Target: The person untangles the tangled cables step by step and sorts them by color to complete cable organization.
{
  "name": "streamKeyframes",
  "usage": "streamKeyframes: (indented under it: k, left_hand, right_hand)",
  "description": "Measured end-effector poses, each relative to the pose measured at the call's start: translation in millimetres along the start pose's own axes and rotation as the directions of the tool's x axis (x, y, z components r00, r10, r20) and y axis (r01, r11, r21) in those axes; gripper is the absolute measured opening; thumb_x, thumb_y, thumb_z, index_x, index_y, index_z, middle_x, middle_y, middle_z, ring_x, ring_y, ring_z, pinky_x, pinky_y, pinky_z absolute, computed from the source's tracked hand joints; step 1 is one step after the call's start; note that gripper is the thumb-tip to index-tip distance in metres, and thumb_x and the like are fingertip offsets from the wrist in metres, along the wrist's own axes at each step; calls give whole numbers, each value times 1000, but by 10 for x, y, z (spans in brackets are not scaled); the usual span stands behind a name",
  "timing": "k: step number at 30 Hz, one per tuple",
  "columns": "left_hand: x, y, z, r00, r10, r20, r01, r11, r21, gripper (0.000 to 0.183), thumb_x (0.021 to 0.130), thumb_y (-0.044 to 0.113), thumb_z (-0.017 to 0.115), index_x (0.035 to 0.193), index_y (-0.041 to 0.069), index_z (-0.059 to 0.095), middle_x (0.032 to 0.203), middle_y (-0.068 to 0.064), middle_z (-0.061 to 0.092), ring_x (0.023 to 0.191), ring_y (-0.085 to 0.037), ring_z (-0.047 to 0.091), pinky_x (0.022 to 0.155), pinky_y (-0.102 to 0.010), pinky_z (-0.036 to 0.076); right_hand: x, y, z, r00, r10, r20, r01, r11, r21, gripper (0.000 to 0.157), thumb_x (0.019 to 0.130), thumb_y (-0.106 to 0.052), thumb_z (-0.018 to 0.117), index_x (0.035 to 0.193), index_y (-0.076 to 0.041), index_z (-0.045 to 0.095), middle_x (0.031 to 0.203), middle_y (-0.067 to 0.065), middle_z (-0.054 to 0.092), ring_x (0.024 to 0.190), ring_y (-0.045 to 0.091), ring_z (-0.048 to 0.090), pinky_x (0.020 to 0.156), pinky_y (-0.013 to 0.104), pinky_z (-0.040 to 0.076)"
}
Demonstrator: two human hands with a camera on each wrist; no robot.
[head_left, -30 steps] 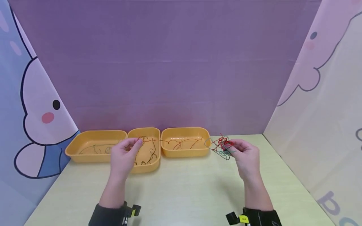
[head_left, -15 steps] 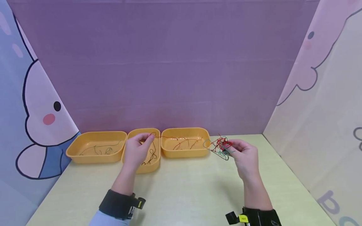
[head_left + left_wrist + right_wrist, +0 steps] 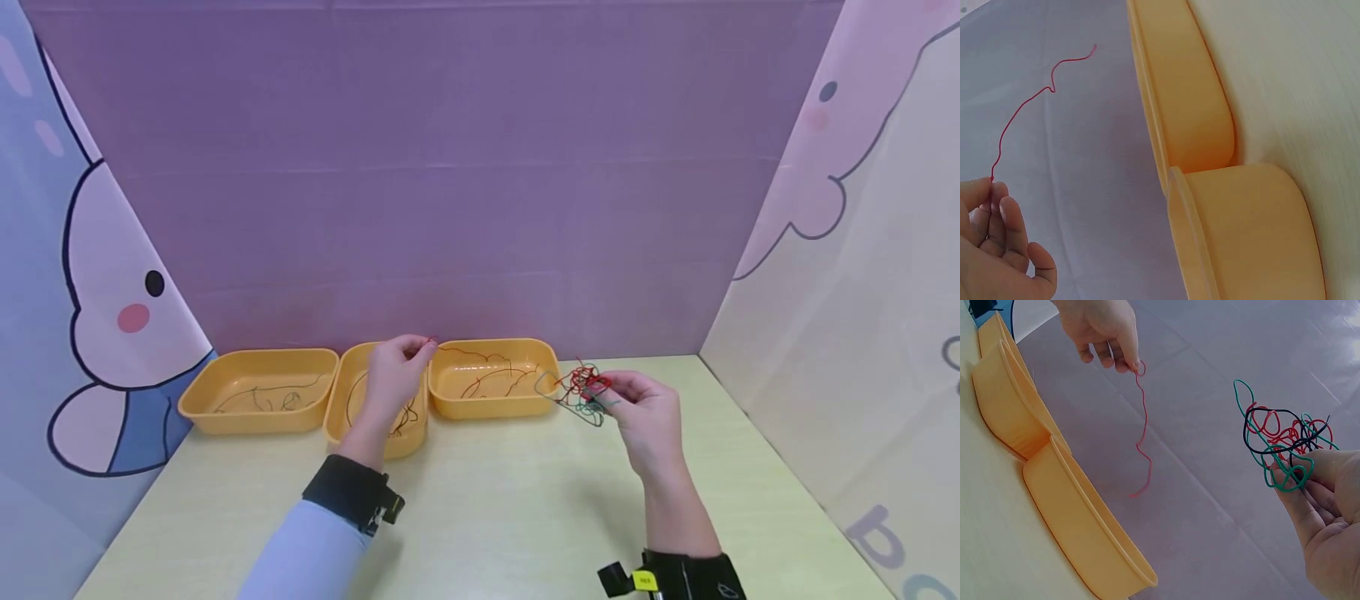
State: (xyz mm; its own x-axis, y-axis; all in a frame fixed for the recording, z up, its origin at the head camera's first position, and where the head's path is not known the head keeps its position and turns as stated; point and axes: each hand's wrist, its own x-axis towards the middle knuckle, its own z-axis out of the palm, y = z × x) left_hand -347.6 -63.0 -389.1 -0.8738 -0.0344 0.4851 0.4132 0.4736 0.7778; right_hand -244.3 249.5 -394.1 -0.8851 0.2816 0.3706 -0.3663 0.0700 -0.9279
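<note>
My left hand [image 3: 393, 375] pinches one end of a thin, wavy red wire [image 3: 1002, 134] between thumb and fingertips. In both wrist views the wire's other end hangs free, apart from the tangle. Over the right part of the table, my right hand [image 3: 652, 421] pinches a tangled bundle of red, green and black wires [image 3: 585, 383], with loops sticking out to the left. The left hand is above the gap between the middle yellow tray [image 3: 405, 451] and the right yellow tray [image 3: 495, 408], and its wrist partly hides the middle one.
Red wires [image 3: 480, 382] lie in the right tray and dark wires [image 3: 405, 417] in the middle one. Greenish wires [image 3: 289, 402] lie in the left yellow tray [image 3: 251, 423]. The trays line the back of the pale table [image 3: 510, 500], against a purple backdrop [image 3: 480, 208].
My left hand has moved right and slightly up, from beside the left tray toward the right one, carrying the red wire. The right hand and its bundle have hardly moved.
</note>
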Motion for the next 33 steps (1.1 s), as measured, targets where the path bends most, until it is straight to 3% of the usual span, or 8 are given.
streamKeyframes:
  k: [8, 15, 25, 29, 33]
  left_hand:
    - [107, 18, 323, 990, -134, 53, 133, 991, 19, 18, 93, 26, 65, 91, 9, 72, 81, -4, 63, 72, -19, 53, 59, -31, 44]
    - [132, -18, 530, 987, -148, 59, 140, 983, 117, 16, 93, 28, 65, 88, 14, 70, 81, -1, 63, 73, -20, 53, 62, -33, 44]
    - [126, -98, 556, 964, -218, 149, 163, 935, 314, 13, 90, 26, 67, 89, 14, 73, 84, 0, 66, 75, -20, 56, 66, -38, 46]
    - [138, -95, 537, 956, -244, 162, 182, 929, 323, 10, 90, 24, 68, 91, 14, 72, 89, -1, 65, 80, -21, 57, 71, -40, 47]
    - [151, -103, 519, 956, -245, 163, 184, 930, 318, 17, 89, 22, 69, 103, 12, 71, 97, -2, 67, 87, -20, 59, 80, -41, 48]
  right_hand:
    - [-22, 11, 7, 1000, -7, 4, 7, 1000, -6, 11, 83, 5, 69, 94, 6, 68, 87, 11, 70, 82, 26, 66, 70, 27, 56]
    - [-59, 22, 65, 999, -32, 33, 31, 999, 28, 12, 83, 5, 70, 94, 8, 68, 86, 11, 70, 81, 26, 66, 70, 28, 56]
    - [-86, 22, 106, 999, -34, 32, 35, 999, -10, 11, 83, 4, 69, 94, 5, 68, 86, 11, 69, 80, 25, 65, 69, 26, 56]
    - [-85, 7, 111, 999, -31, 26, 31, 999, -14, 11, 83, 5, 68, 94, 5, 68, 87, 12, 69, 81, 26, 65, 69, 27, 56]
    - [-86, 1, 110, 999, -22, 26, 22, 1000, -19, 11, 83, 4, 69, 94, 5, 68, 88, 12, 69, 82, 26, 65, 70, 27, 56]
